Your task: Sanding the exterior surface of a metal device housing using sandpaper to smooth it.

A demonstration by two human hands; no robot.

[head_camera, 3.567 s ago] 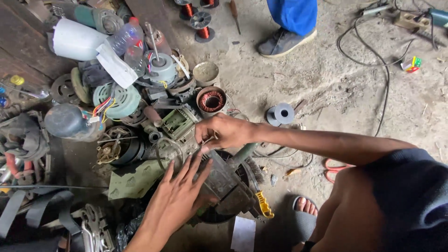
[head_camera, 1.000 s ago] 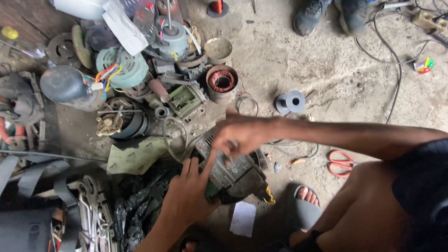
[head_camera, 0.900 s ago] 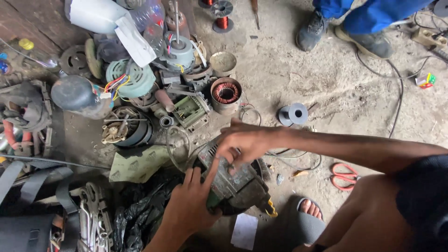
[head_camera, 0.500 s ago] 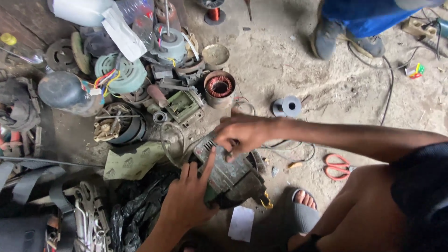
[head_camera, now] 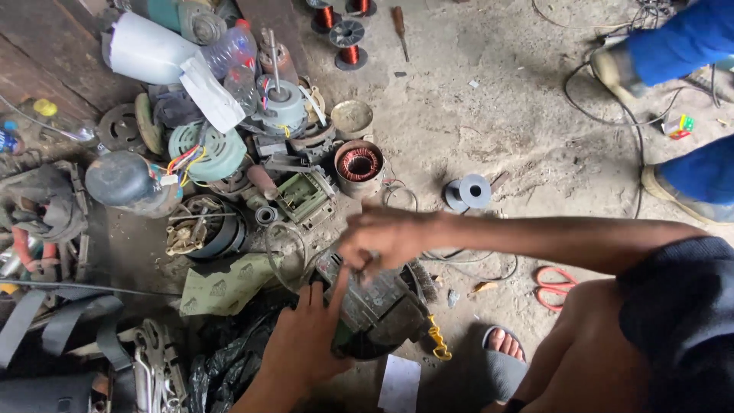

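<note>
Head view, workshop floor. The motor [head_camera: 378, 306], a grimy dark body, lies on the ground at about 6 o'clock of the view, just below centre. The left hand [head_camera: 306, 344] rests flat against the motor's 9 o'clock side, fingers spread and open, pressing rather than clasping. The right hand [head_camera: 382, 239] comes in from 3 o'clock and sits on the motor's top end at 12 o'clock; its fingers curl down onto the housing, but motion blur hides whether they pinch anything. A copper-wound stator [head_camera: 358, 164] stands at 12 o'clock of the right hand, apart from it. A grey spool [head_camera: 470, 191] lies at 2 o'clock. Red scissors [head_camera: 554, 284] lie on the floor at 3 o'clock of the motor, under the forearm.
</note>
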